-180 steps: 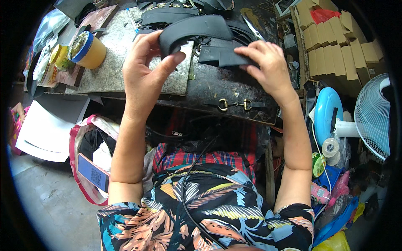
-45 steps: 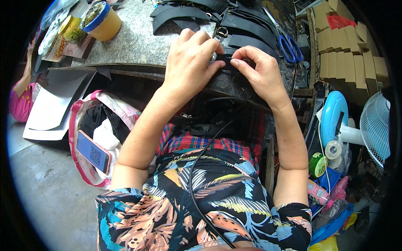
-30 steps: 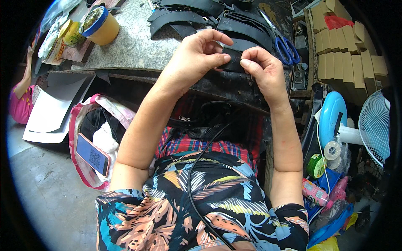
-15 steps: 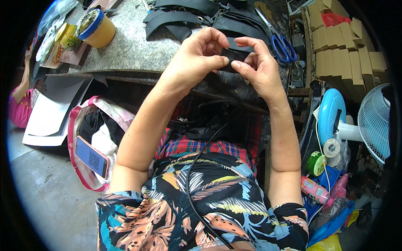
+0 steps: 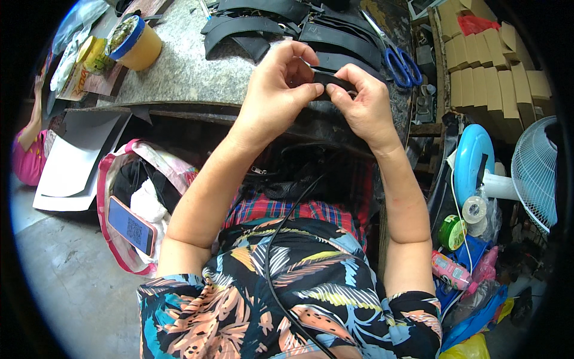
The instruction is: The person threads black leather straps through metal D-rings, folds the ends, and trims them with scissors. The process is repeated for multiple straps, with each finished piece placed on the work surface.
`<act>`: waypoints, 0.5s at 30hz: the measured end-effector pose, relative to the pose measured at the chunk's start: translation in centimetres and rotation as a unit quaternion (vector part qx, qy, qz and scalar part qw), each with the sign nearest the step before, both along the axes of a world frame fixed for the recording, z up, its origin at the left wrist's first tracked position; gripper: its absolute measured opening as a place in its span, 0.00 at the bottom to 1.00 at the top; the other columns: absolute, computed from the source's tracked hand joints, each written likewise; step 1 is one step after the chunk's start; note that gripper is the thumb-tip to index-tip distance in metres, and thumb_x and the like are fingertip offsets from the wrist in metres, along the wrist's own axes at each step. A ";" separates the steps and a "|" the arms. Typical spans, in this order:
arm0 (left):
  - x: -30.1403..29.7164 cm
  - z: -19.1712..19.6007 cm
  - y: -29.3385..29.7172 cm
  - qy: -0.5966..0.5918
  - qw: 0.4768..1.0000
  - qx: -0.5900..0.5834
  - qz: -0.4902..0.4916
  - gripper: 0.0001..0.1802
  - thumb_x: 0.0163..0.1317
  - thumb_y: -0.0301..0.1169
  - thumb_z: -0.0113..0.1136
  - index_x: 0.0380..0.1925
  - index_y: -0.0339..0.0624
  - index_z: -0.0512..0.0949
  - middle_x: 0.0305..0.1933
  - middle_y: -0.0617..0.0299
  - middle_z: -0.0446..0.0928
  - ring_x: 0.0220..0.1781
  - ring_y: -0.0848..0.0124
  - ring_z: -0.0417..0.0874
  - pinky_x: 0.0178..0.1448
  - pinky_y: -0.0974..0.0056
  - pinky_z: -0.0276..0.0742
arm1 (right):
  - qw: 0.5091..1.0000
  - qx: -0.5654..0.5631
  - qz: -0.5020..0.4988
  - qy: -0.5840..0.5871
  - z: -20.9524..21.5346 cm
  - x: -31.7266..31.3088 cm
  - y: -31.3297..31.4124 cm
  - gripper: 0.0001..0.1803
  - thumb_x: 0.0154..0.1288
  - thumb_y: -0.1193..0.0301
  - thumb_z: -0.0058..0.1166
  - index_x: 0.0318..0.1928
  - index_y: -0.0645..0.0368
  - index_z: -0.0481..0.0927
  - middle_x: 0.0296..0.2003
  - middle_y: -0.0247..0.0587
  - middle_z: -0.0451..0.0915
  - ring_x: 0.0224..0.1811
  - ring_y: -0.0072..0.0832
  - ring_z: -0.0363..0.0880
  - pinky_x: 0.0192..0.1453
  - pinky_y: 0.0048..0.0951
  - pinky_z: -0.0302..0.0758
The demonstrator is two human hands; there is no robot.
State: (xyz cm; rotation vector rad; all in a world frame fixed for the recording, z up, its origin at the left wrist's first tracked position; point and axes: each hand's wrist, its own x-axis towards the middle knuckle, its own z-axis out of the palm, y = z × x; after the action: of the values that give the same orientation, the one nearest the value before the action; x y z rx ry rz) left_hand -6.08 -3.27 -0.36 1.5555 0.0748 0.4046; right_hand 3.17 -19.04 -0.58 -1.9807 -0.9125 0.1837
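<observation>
My left hand [image 5: 280,90] and my right hand [image 5: 366,106] meet over the near edge of the worktable. Thumbs and fingertips of both pinch a small black strip [image 5: 326,78], perhaps leather; its ends are partly hidden by the fingers. Just beyond lie black curved strips [image 5: 242,31] and a stack of similar black pieces [image 5: 342,43]. Blue-handled scissors [image 5: 402,67] rest to the right of that stack, blades pointing away.
A tub with a blue rim [image 5: 136,45] and a yellow jar [image 5: 94,55] stand at the far left. Below hangs an open bag with a phone [image 5: 130,226]. Folded cardboard pieces [image 5: 487,90], a white fan [image 5: 534,173] and a blue round object [image 5: 474,157] are on the right.
Both hands have shifted slightly left. The right fingers have curled in more, and the black strip between the hands has turned so more of its upper edge shows.
</observation>
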 end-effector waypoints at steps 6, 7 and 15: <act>0.1 0.0 0.1 -0.016 0.999 0.033 0.001 0.24 0.58 0.19 0.65 0.54 0.40 0.72 0.33 0.69 0.74 0.34 0.82 0.76 0.37 0.76 0.75 | 0.999 0.032 0.001 0.016 -0.3 0.6 0.4 0.11 0.61 0.64 0.64 0.38 0.58 0.80 0.28 0.39 0.80 0.23 0.24 0.77 0.29 0.27 0.72; 0.1 0.2 0.4 0.001 1.000 0.013 -0.006 0.25 0.59 0.20 0.66 0.56 0.40 0.72 0.32 0.69 0.74 0.33 0.82 0.77 0.37 0.76 0.75 | 0.992 0.060 0.043 0.102 -0.1 0.9 -0.1 0.11 0.63 0.65 0.64 0.39 0.59 0.81 0.27 0.33 0.80 0.26 0.17 0.75 0.30 0.23 0.72; 0.4 1.6 1.8 0.134 0.988 0.035 -0.063 0.14 0.62 0.31 0.65 0.42 0.31 0.81 0.27 0.62 0.79 0.27 0.77 0.80 0.31 0.71 0.79 | 0.969 0.180 0.056 0.158 -0.4 0.8 -0.1 0.09 0.63 0.72 0.66 0.41 0.61 0.81 0.29 0.25 0.78 0.27 0.10 0.70 0.30 0.15 0.68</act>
State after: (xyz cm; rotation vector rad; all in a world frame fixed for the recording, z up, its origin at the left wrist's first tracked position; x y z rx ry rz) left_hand -5.67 -1.48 1.21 1.6667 0.1696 0.0976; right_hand 3.92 -19.14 -0.97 -1.5141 -0.7851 0.3609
